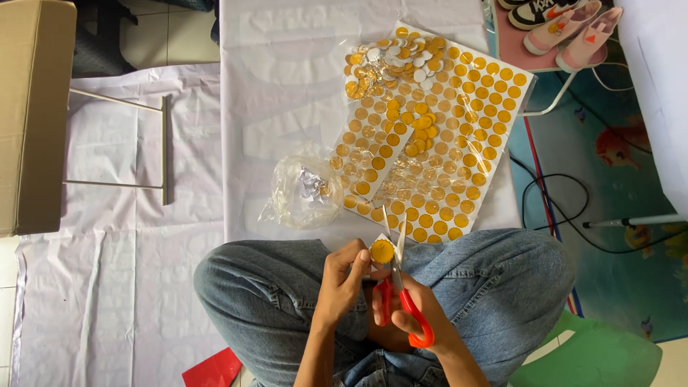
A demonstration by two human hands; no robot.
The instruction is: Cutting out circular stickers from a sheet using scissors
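My left hand (342, 281) pinches a small piece of white paper with a round gold sticker (382, 251) on it, over my jeans-clad knees. My right hand (416, 308) grips red-handled scissors (398, 287), whose open blades straddle the sticker's right edge. On the white sheet ahead lies a large sticker sheet (444, 143) of gold circles, with a pile of cut gold discs (398, 61) at its far end and a cut strip of stickers (380, 161) on its left side.
A clear plastic bag (304, 192) with paper scraps lies left of the sticker sheet. A cardboard box (32, 107) stands far left, shoes (566, 21) at top right, black cables (552, 208) on the right, a green stool (595, 355) and red paper (213, 369) near my legs.
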